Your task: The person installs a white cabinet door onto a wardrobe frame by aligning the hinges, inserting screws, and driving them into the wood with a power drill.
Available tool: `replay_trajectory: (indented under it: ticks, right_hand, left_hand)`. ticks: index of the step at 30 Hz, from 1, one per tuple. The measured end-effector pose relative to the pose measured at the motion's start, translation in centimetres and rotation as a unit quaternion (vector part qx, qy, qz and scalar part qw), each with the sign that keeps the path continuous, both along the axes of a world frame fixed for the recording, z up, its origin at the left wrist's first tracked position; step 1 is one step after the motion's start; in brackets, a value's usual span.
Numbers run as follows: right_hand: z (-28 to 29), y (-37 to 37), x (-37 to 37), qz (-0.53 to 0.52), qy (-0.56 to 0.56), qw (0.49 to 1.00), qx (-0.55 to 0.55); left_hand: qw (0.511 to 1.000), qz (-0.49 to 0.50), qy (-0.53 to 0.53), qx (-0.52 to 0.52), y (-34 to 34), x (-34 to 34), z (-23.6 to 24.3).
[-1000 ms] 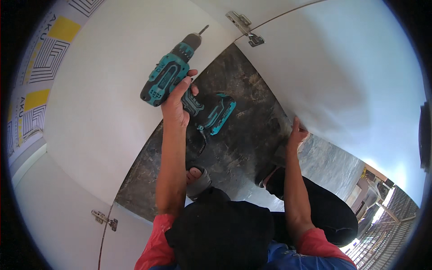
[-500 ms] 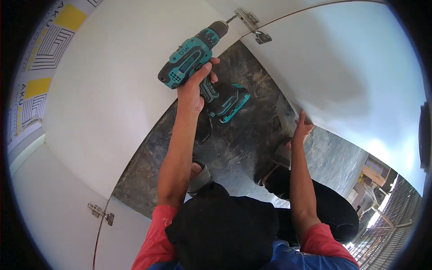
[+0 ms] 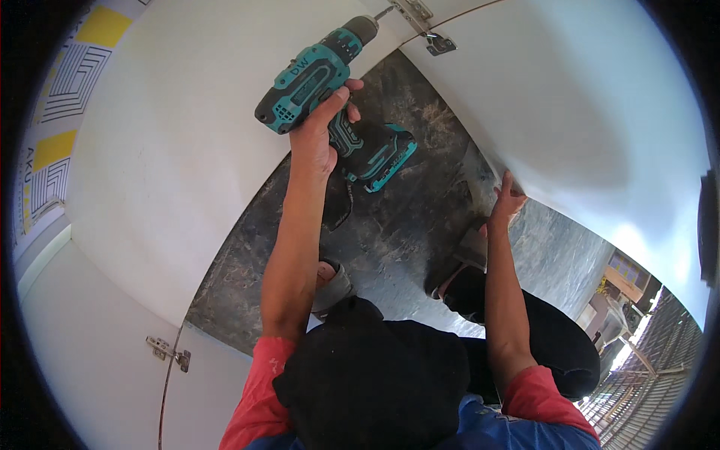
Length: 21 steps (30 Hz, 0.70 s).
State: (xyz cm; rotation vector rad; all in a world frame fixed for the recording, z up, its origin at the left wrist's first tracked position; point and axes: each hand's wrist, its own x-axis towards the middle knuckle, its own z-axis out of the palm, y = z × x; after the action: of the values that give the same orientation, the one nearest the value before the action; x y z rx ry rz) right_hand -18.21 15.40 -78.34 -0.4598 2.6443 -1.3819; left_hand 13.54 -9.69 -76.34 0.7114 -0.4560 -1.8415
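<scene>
A teal and black cordless drill (image 3: 311, 79) is gripped by its handle in my left hand (image 3: 319, 135). Its bit points up and right, with the tip at a metal cabinet hinge (image 3: 409, 13) at the top. The arm and cup of that hinge (image 3: 439, 43) sit on the white door panel (image 3: 570, 90) to the right. My right hand (image 3: 508, 201) holds the near edge of this door, thumb on the inner face, other fingers partly hidden. Left of the drill stretches a large white cabinet panel (image 3: 180, 142).
Another hinge (image 3: 169, 352) joins two white panels at lower left. Patterned wrapping with yellow squares (image 3: 56, 154) covers the far left edge. My feet rest on the dark mottled floor (image 3: 375, 232). Wooden pieces (image 3: 626, 281) and a slatted screen (image 3: 660, 375) stand at lower right.
The drill, upper hinge and door appear slightly higher in the view, as the head view has shifted a little. Both hands keep their grips, and the bit stays at the hinge.
</scene>
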Motion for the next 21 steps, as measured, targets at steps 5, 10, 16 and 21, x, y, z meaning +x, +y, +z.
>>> replay_trajectory:
  ticks: [5, 10, 16, 21]
  right_hand:
    - [-0.6, 0.3, -0.6, -0.003, -0.002, 1.000, -0.003]
    - [-0.6, -0.2, -0.6, 0.008, 0.010, 1.000, -0.015]
    - [-1.2, 0.0, -1.5, 0.010, 0.015, 0.999, -0.029]
    - [-0.9, -0.4, -0.5, 0.023, 0.022, 0.999, -0.036]
  left_hand:
    - [1.000, -0.009, 0.003, 0.006, 0.0, 0.0, -0.2]
    - [1.000, -0.004, -0.004, -0.001, 0.2, 0.0, -0.2]
    - [1.000, -0.002, -0.003, -0.008, 0.1, -0.3, 0.0]
    - [1.000, 0.000, -0.009, -0.007, 0.2, 0.0, -0.3]
